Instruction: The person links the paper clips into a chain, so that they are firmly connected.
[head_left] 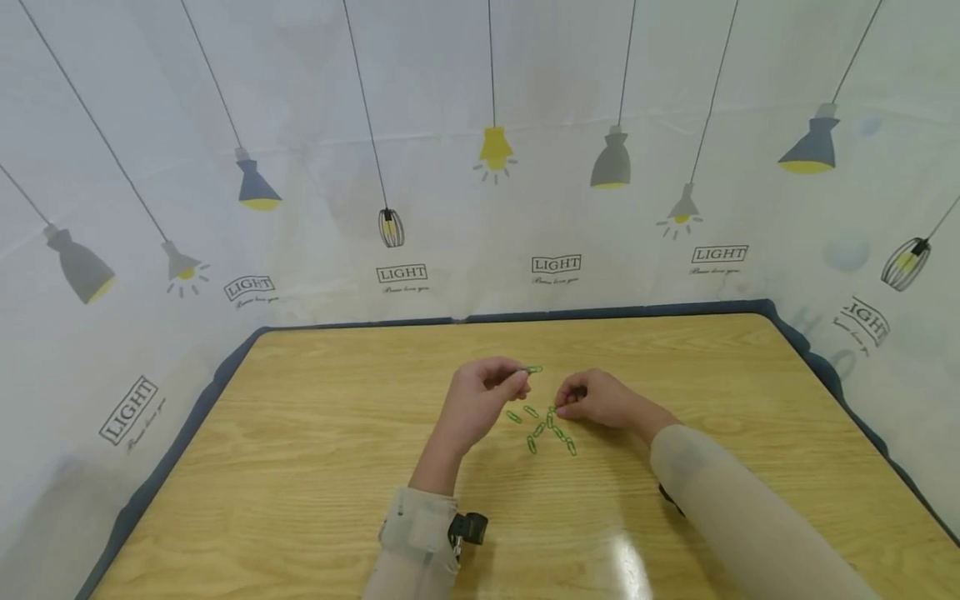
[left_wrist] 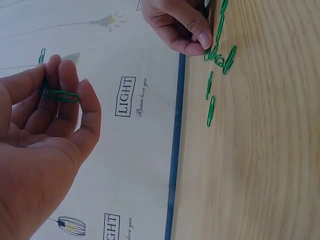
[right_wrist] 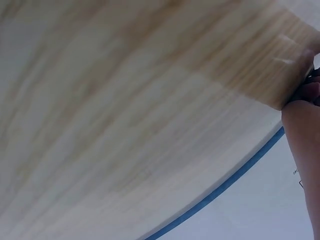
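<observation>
My left hand is raised above the table and pinches a green paper clip between thumb and fingers. In the left wrist view a second green clip lies across the curled fingers of that hand. Low over the tabletop, my right hand pinches another green paper clip by thumb and fingertips. That clip touches a branching row of green clips on the table; some look linked. Two single clips, one at the left and one beside it, lie between the hands. The right wrist view barely catches my right hand.
The wooden table has a dark blue edge along its back and sides. Behind it hangs a pale sheet printed with lamps and the word LIGHT. A small black device sits on my left wrist.
</observation>
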